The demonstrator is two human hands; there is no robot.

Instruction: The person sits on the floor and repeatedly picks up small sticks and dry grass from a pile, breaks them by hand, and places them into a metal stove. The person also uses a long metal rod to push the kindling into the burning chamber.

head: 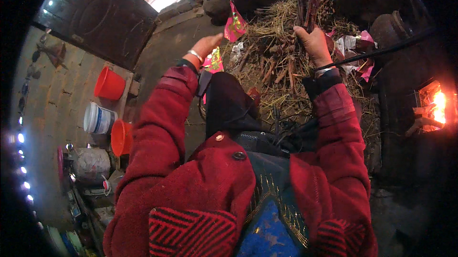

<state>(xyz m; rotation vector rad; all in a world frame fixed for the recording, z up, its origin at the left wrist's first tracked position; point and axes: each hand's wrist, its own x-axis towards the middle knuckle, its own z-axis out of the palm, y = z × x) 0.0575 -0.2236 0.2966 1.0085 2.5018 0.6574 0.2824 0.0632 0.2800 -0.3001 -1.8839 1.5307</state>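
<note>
My left hand (208,46) is closed at the edge of a shiny pink wrapper (235,26) with yellow-green print. More pink printed material (214,61) shows below that wrist. On the other side, my right hand (315,44) grips a bundle of dark sticks (308,1) that extends away from me. Under and around it lies a heap of straw (277,24) mixed with short broken twigs (282,72). A thin dark rod or cord (386,49) passes by my right wrist; which it is, I cannot tell.
At far right, a fire (438,106) burns in a stove opening with wood (418,124) protruding. Crumpled white and pink scraps (352,49) lie beside an earthen jar (386,28). Red buckets (109,83) and a white pail (100,118) stand left, near a dark door (103,17).
</note>
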